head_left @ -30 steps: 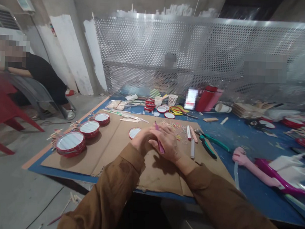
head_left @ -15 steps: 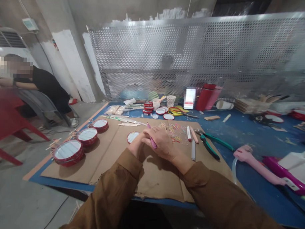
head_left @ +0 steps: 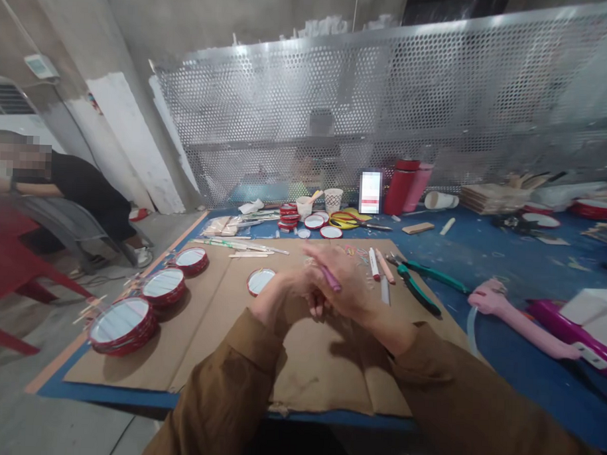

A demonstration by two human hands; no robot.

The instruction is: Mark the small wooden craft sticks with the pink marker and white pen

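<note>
My right hand [head_left: 349,275] holds a purple pen [head_left: 330,279] over the cardboard sheet [head_left: 318,380]. Against it, my left hand [head_left: 294,290] is partly covered and blurred, with a few fingertips showing below; what it holds, if anything, is hidden. Just left of the hands lies a small round white disc with a red rim [head_left: 260,282]. Behind them are colored rubber bands [head_left: 355,254], partly hidden. A red-capped white marker [head_left: 374,264] and a peach marker [head_left: 384,266] lie to the right.
Three red-sided drums [head_left: 123,321] line the cardboard's left side. Green-handled pliers [head_left: 419,291] and a pink glue gun [head_left: 524,321] lie at right. Cups [head_left: 333,200], scissors [head_left: 358,221] and red bottles [head_left: 402,188] stand or lie behind. A person [head_left: 86,187] sits far left.
Both hands have shifted slightly right and turned against each other; fingertips now show beneath them. The purple pen moved right with my right hand. The camera view has shifted a little.
</note>
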